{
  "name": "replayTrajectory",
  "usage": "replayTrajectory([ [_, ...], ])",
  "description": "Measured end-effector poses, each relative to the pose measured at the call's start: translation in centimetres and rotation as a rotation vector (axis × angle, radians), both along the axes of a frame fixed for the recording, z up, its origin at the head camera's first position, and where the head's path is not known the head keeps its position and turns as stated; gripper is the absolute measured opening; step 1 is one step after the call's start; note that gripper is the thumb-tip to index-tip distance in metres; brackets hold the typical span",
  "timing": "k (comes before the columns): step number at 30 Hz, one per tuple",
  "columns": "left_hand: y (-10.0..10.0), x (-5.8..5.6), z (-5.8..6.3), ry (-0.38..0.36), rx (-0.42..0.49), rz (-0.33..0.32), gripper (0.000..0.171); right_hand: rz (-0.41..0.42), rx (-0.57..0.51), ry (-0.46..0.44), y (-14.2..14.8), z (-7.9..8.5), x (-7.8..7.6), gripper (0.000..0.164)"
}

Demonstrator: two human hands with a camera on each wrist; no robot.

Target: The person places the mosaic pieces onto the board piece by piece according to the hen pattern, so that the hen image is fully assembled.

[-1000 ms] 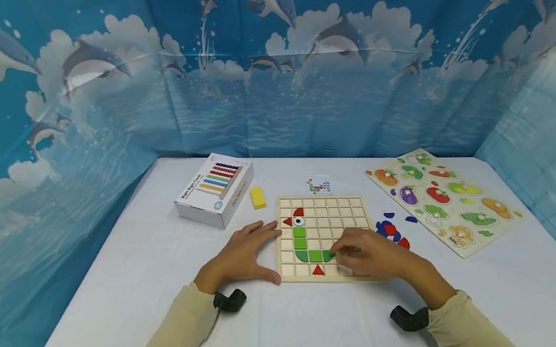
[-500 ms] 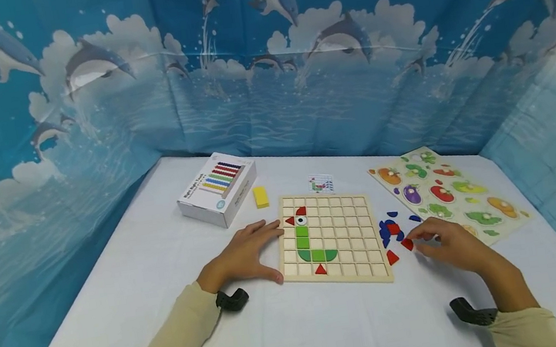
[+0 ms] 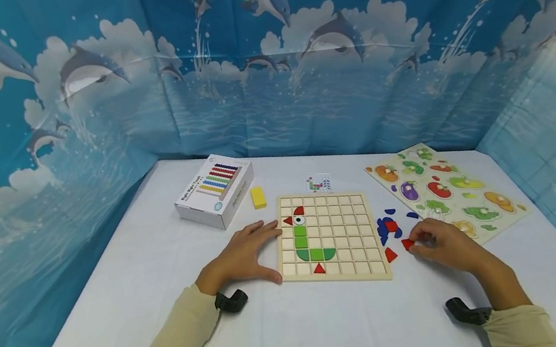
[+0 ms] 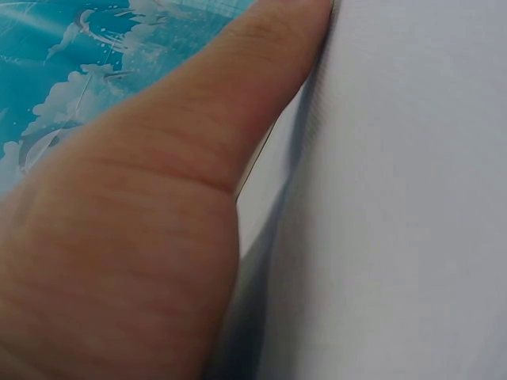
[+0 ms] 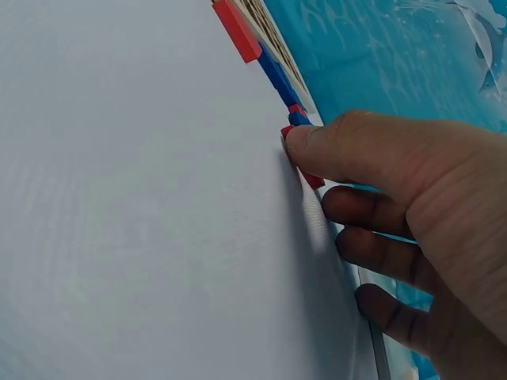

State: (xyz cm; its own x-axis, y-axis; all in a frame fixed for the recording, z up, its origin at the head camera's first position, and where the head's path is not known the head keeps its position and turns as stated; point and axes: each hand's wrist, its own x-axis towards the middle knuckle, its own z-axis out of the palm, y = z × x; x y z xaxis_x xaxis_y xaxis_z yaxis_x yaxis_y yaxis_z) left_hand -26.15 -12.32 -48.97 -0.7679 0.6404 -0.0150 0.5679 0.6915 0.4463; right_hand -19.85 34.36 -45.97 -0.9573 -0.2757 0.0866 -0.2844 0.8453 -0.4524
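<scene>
A wooden grid board (image 3: 356, 277) lies mid-table. On it red, green and white eye-marked pieces form a bird-like figure, with a green square (image 3: 301, 242) in its neck and a red triangle (image 3: 319, 268) below. My left hand (image 3: 240, 257) rests spread at the board's left edge, fingertips and thumb against the frame; its thumb fills much of the left wrist view. Right of the board, my right hand (image 3: 443, 245) pinches a red block (image 5: 314, 181) between thumb and forefinger, low over the cloth. The other fingers are loosely curled. Part of that block is hidden by the thumb.
Blue pieces (image 3: 383, 231) and red ones lie in a loose heap beside the board. A vegetable puzzle board (image 3: 454, 214) is at the right. Behind stand a small pattern card (image 3: 318, 183), a yellow block (image 3: 258, 197) and a white abacus box (image 3: 213, 191).
My right hand has left the board's green row and moved right to the loose pieces, where it now pinches a red block. A green corner piece shows where it was. The left hand stays put.
</scene>
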Motion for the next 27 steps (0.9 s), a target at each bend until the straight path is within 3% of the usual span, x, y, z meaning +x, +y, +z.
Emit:
replayTrajectory([
  [11, -0.07, -0.02, 0.02, 0.009, 0.013, -0.005, 0.112, -0.004, 0.060, 0.030, -0.25, -0.06, -0.13, 0.022],
  [27, 0.01, 0.03, -0.01, 0.007, 0.015, -0.002, 0.112, -0.003, 0.027, 0.010, -0.34, -0.42, 0.31, 0.023],
])
